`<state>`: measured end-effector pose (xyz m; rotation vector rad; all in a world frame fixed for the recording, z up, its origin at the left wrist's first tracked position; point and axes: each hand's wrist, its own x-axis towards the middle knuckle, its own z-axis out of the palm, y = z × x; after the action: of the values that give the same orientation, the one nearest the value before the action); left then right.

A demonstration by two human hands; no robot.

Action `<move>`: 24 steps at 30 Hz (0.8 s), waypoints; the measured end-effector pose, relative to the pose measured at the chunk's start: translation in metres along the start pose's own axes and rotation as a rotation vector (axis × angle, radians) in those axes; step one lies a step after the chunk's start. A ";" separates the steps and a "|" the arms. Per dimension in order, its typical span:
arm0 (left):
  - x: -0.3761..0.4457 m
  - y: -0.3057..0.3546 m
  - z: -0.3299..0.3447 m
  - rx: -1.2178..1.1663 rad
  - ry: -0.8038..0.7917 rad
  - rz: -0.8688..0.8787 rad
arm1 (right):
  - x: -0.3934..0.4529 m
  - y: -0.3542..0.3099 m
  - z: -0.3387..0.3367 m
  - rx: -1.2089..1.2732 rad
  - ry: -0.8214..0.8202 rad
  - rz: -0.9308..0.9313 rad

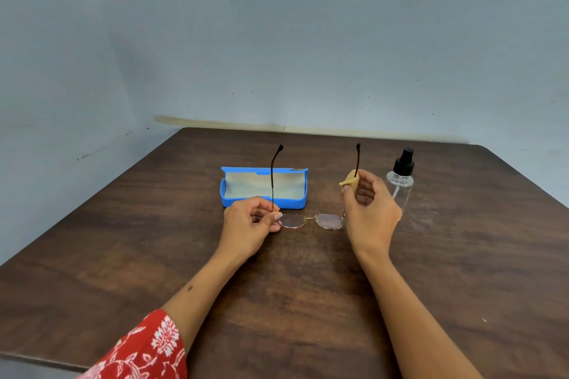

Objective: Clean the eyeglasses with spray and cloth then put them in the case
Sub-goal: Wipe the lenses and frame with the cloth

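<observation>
While my left hand (257, 218) pinches the eyeglasses (311, 220) and my right hand (366, 197) rubs the cloth (349, 182) along a temple, I judge casing in the open case (263, 187) outstanding.

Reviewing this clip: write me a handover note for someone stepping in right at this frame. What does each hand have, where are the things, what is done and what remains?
Left hand: pinches the eyeglasses at the left hinge, lenses low over the wooden table, temples pointing up.
Right hand: holds the yellow cloth wrapped on the right temple.
Blue case: open behind the glasses, nothing seen inside.
Spray bottle: upright to the right, untouched by either grip.
Done: cannot tell whether the lenses were sprayed or wiped.
Left: finish wiping, fold the temples, lay the glasses in the case, probably close it.
</observation>
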<state>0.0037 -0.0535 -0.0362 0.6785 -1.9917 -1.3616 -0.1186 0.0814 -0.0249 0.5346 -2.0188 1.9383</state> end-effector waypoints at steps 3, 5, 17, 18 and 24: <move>0.000 0.000 0.000 0.005 0.006 0.000 | 0.000 0.009 0.000 -0.115 -0.071 0.048; 0.001 0.000 0.000 0.001 0.011 0.004 | -0.001 0.010 0.000 -0.144 -0.086 0.051; 0.000 0.001 0.000 0.034 -0.002 0.007 | 0.000 0.006 -0.001 -0.122 -0.064 0.035; 0.000 0.001 0.000 0.029 0.000 0.009 | 0.000 0.005 -0.001 -0.101 -0.053 0.024; -0.001 0.001 0.000 0.027 0.000 0.011 | 0.001 0.001 -0.002 -0.045 -0.020 -0.017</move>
<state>0.0043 -0.0528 -0.0348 0.6793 -2.0143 -1.3301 -0.1203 0.0834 -0.0251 0.5611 -2.0581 1.8799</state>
